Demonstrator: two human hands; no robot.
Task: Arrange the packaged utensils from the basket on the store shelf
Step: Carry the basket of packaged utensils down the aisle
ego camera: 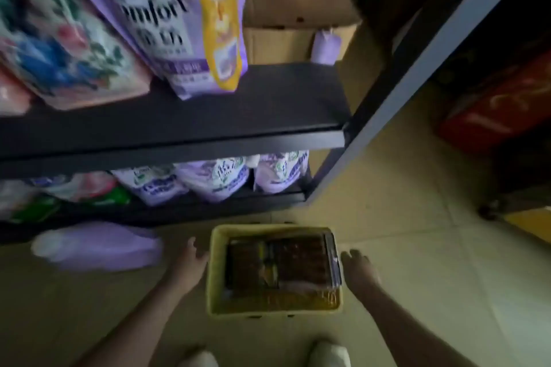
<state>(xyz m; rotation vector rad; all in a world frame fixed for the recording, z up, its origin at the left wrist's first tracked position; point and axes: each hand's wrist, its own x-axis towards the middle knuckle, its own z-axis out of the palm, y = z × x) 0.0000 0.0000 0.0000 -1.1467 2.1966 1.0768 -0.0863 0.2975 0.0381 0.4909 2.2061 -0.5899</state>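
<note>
Both hands drop toward the yellow plastic basket (pixel 215 277) on the pale tiled floor (pixel 417 247), the left hand (pixel 190 259) just off its left wall, the right hand (pixel 357 268) just off its right wall, each with loose, spread fingers and holding nothing. Between them, inside the basket, lie the dark flat packaged utensils (pixel 295 259), about equally near either hand. The black metal store shelf (pixel 208 116) stands ahead and above, so I judge the coming move is a lift up and forward.

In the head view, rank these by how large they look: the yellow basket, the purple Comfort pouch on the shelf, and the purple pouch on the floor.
1. Comfort pouch, though nearness to the camera inflates it.
2. Basket.
3. Floor pouch, blurred, not far behind the basket.
</note>
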